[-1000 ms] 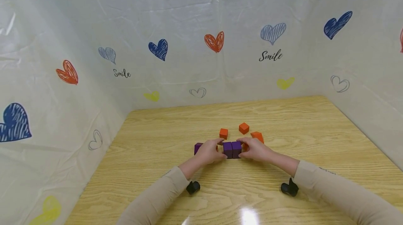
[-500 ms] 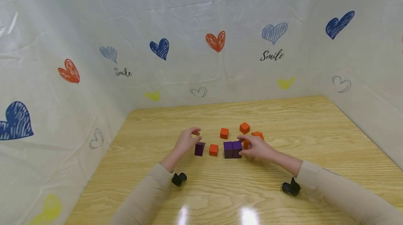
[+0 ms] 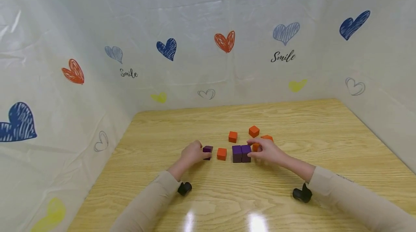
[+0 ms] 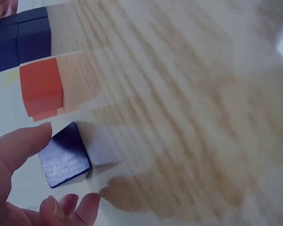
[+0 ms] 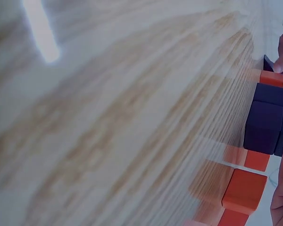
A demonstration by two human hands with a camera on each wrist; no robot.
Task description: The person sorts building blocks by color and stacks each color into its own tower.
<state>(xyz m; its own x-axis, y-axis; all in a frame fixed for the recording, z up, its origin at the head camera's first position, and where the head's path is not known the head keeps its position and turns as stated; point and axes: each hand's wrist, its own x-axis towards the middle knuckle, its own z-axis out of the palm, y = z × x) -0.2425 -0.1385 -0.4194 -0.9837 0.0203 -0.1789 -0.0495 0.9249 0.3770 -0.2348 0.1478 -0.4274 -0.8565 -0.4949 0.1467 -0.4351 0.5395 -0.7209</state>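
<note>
A single purple block (image 3: 207,152) with a slanted outline lies at the left of the group. My left hand (image 3: 192,153) is around it, thumb at one side. In the left wrist view, its fingers (image 4: 88,207) stand slightly apart from this purple block (image 4: 66,157). Two more purple blocks (image 3: 237,154) stand side by side near the middle. My right hand (image 3: 267,150) holds the right-hand one (image 3: 246,153), thumb at its front edge and index finger behind. Between the left purple block and the pair sits an orange block (image 3: 222,154).
Behind the pair lie two orange blocks (image 3: 232,137), the other orange block (image 3: 254,131) farther right. More orange pieces (image 3: 267,138) are by my right hand, partly hidden. A white sheet printed with hearts (image 3: 208,62) borders the wooden table (image 3: 182,123) at the back and sides.
My left hand has let go of the purple pair, moved left and come down around the single purple block. The right hand stays at the pair.
</note>
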